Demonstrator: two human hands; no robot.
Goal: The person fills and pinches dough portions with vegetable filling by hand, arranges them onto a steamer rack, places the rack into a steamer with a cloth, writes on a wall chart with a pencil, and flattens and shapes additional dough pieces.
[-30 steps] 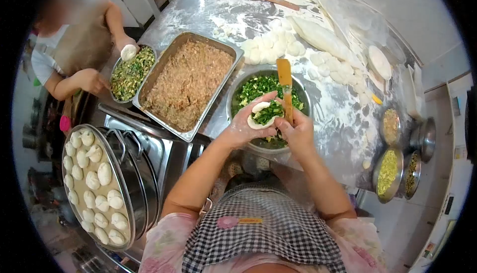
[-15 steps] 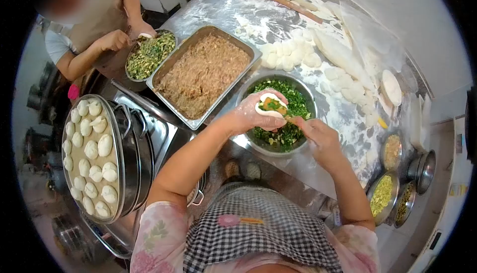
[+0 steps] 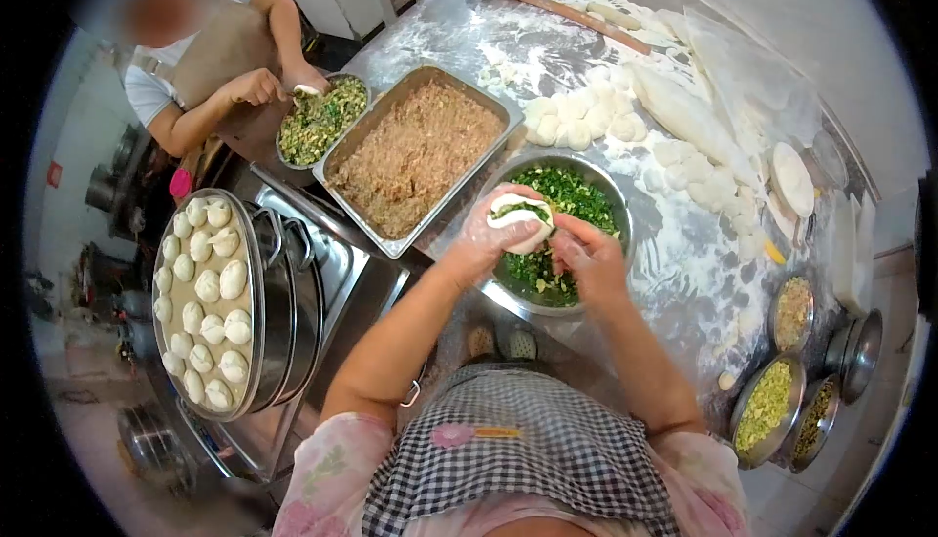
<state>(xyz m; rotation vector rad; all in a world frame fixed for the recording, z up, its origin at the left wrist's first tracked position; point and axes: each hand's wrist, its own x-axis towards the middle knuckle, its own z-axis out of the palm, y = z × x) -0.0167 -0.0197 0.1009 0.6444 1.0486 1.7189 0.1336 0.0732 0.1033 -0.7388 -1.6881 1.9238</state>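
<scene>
My left hand (image 3: pixel 477 242) cups a round dough wrapper (image 3: pixel 533 240) with chopped green filling showing inside its partly folded edge. At the wrapper's right side is my right hand (image 3: pixel 596 265), its thumb and fingers pinched together. Whatever those fingers hold is too small and covered to make out. Both hands are over a steel bowl (image 3: pixel 626 244) of chopped greens (image 3: pixel 576 195). Up and left of the bowl, a deep steel tray (image 3: pixel 514 115) holds a pinkish-brown minced filling (image 3: pixel 415 156).
Floury dough rounds (image 3: pixel 576 117), a rolling pin (image 3: pixel 576 19) and a dough roll (image 3: pixel 674 107) lie on the metal table. A steamer (image 3: pixel 256 342) of filled buns (image 3: pixel 207 287) stands left. Opposite, a co-worker (image 3: pixel 220 68) works over another filling bowl (image 3: pixel 363 97). Ingredient bowls (image 3: pixel 801 371) sit right.
The wrapper has gone from lying open to partly folded over its filling. My right hand has shifted left and up, closer against the wrapper. The whole view has shifted slightly.
</scene>
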